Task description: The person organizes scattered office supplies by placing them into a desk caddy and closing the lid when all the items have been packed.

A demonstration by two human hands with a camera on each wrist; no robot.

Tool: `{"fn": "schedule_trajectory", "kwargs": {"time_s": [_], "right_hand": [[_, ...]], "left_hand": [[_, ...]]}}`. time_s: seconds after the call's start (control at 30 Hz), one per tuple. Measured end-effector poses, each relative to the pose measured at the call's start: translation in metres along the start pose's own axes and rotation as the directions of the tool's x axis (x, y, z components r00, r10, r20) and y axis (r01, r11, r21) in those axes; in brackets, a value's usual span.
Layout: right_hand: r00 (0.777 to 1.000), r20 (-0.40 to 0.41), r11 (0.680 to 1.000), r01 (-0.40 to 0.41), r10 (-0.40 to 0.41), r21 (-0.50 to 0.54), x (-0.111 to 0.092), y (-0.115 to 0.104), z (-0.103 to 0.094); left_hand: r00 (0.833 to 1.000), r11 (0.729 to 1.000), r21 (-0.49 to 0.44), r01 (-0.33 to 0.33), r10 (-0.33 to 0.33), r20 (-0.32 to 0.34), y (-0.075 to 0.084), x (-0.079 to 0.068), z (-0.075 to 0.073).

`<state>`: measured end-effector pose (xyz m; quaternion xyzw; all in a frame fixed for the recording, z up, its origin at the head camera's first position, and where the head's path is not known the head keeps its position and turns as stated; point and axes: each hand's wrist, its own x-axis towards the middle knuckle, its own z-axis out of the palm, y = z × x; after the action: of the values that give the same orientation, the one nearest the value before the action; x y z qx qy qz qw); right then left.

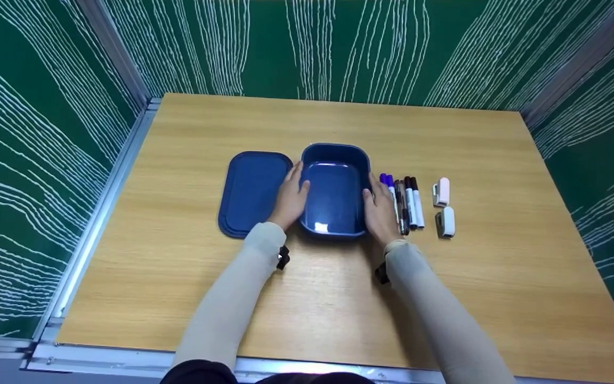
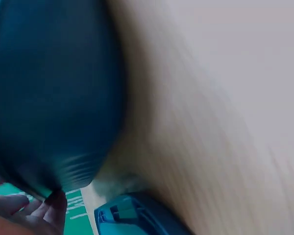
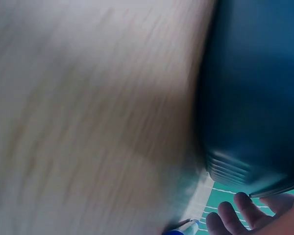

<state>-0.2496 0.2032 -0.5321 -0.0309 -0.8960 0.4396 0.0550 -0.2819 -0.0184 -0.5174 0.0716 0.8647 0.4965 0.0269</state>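
Note:
A deep, dark blue plastic container (image 1: 333, 197) with rounded corners lies between both hands in the head view, its inside bare. My left hand (image 1: 290, 198) grips its left side, thumb over the rim and fingers along the outer wall. On the opposite side my right hand (image 1: 380, 210) holds the wall the same way, thumb at the rim. In the left wrist view, fingertips (image 2: 54, 208) meet the rim. The right wrist view has the fingers (image 3: 247, 208) beyond the ribbed outer wall. A matching flat blue lid (image 1: 251, 194) lies left of the container, partly behind my left hand.
Several markers and pens (image 1: 411, 205) lie side by side just right of my right hand, which covers some of them. Farther right are a small pink item (image 1: 443, 191) and a small white item (image 1: 447, 221). Green walls with white lines border the wooden table (image 1: 499, 256).

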Motion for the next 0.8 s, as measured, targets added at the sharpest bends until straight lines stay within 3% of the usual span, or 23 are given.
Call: {"fn": "schedule_trajectory", "kwargs": {"time_s": [0.37,0.47,0.8], "right_hand": [[0.999,-0.013,0.999,-0.035,0.035,0.015,-0.001,0.000,0.002],[0.999,-0.026,0.999,-0.042,0.042,0.014,-0.001,0.000,0.002],[0.998,-0.023,0.998,-0.063,0.063,0.006,-0.001,-0.001,0.004]], "left_hand": [[0.994,0.994,-0.081,0.071,-0.077,-0.073,-0.007,0.006,-0.012],[0.992,0.985,-0.137,0.109,-0.117,-0.056,-0.007,0.005,-0.013],[0.973,0.901,-0.373,0.223,-0.229,0.029,-0.010,-0.001,-0.019]]}}
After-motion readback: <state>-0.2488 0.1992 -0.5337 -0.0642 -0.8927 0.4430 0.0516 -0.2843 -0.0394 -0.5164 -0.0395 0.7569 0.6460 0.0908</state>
